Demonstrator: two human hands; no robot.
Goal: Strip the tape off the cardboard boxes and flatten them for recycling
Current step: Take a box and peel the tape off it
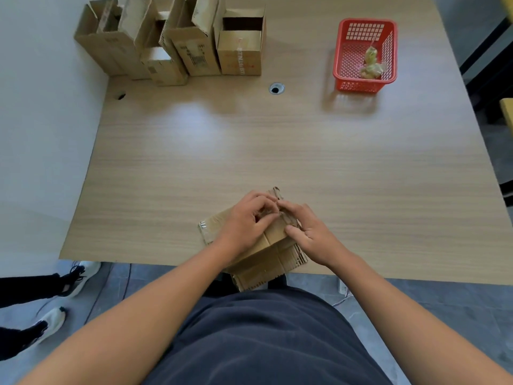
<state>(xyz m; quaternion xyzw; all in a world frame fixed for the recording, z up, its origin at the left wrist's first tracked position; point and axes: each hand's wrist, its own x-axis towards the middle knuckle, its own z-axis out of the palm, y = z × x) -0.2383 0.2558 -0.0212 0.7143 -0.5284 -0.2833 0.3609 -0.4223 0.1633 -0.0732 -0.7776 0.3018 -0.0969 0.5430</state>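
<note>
Lying collapsed at the near edge of the table [166,162], the cardboard box [266,254] sat steadied under the left hand [244,220] and right hand [308,232], both with curled fingertips pinching what looked like tape [280,215], probably for peeling leverage

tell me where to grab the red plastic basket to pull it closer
Probably the near rim of the red plastic lattice basket, toward its left corner, reached from above. Its top is open and that rim is bare, so fingers can hook over it; the crumpled tape lies toward the right wall.
</note>
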